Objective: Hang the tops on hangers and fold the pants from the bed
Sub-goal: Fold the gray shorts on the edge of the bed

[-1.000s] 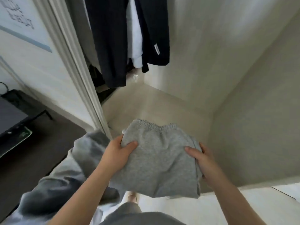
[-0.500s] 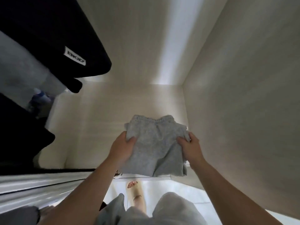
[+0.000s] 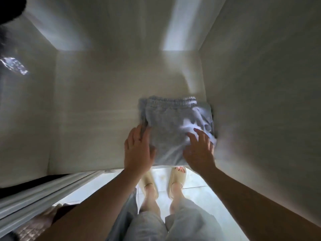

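Pale wardrobe shelf [image 3: 97,129] carries the folded grey fleece pants [image 3: 170,122], tucked into its right corner. Left hand [image 3: 138,150] lies flat along their edge, right hand [image 3: 199,150] spreads on top, seemingly, given the blur. Likely soft and light, so lift from both sides.

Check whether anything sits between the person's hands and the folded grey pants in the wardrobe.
Nothing visible does. The left hand lies against the left edge of the folded grey pants, and the right hand lies spread on top of them.

Dark garment [image 3: 9,7] cut off top-left. Shiny object [image 3: 14,66] below it too blurred to name. Near corners of folded pants [image 3: 172,122] hide under left hand [image 3: 138,150] and right hand [image 3: 199,150].
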`<state>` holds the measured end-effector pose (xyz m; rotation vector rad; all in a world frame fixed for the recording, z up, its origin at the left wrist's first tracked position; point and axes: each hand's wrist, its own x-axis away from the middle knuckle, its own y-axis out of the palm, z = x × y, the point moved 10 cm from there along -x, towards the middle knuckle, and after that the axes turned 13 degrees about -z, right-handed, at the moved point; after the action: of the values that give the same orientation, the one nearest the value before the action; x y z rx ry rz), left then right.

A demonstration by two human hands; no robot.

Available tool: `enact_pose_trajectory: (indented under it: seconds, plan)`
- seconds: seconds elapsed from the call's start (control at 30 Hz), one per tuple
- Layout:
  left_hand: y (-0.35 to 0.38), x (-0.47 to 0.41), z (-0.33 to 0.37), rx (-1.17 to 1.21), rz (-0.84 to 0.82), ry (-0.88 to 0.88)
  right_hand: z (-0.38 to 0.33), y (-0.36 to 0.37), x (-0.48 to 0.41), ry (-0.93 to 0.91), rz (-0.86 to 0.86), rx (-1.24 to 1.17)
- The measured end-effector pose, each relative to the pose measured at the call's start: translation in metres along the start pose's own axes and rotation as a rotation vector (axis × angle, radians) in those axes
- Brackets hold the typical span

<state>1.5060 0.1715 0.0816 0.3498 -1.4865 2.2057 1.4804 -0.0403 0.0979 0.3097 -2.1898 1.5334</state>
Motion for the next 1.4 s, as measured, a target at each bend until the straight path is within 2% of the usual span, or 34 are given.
enact_pose_trajectory:
  seconds: [0.1, 0.17, 0.27, 0.6, 1.13, 1.27, 1.4]
  plan:
    - [0.027, 0.016, 0.018, -0.187, -0.019, 0.206, -0.004, 0.038, 0.013, -0.068, -0.143, 0.119]
    - [0.051, 0.021, 0.016, -0.253, -0.116, 0.238, 0.005, 0.054, 0.015, -0.042, -0.185, 0.169]
    - [0.071, 0.021, 0.007, -0.276, -0.178, 0.210, 0.016, 0.063, 0.012, -0.035, -0.189, 0.184]
    - [0.067, -0.010, 0.009, -0.247, -0.104, 0.207, 0.023, 0.063, -0.019, -0.094, -0.179, 0.108]
    - [-0.010, -0.173, 0.030, -0.218, 0.038, 0.169, 0.011, -0.026, -0.196, -0.078, -0.089, 0.201]
    - [-0.019, -0.199, 0.030, -0.216, 0.028, 0.163, 0.008, -0.035, -0.219, -0.039, -0.084, 0.212]
    - [-0.008, -0.195, 0.026, -0.238, -0.041, 0.130, 0.011, -0.031, -0.204, 0.009, -0.057, 0.198]
